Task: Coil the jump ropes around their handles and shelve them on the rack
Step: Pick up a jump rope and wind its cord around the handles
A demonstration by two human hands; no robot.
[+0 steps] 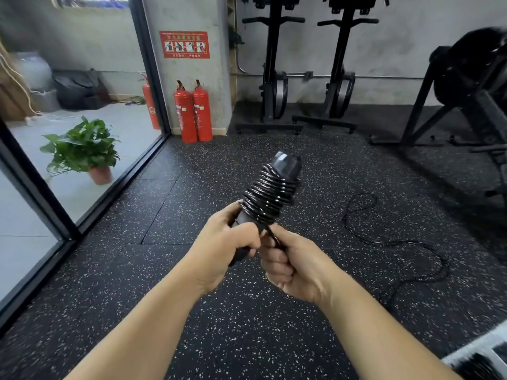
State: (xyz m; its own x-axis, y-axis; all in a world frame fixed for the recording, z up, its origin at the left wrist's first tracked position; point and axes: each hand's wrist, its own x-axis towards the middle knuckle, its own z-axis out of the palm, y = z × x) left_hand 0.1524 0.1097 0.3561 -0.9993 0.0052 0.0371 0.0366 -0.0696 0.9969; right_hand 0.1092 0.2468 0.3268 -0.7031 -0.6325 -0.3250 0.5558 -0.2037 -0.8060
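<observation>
One jump rope (267, 192) looks nearly coiled: left hand (227, 239) grips the handles (285, 161), right hand (293, 267) clenches its loose end (272, 235). Another rope (344, 219) lies uncoiled on the floor (192, 270); shelving remains.

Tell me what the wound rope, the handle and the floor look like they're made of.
The coiled rope looks like glossy black plastic-coated cord: bright highlights run along each turn. The handle seems hard black plastic or rubber; its end has a duller sheen. The floor looks like rubber gym tiling, matte black with white flecks and visible seams.
</observation>
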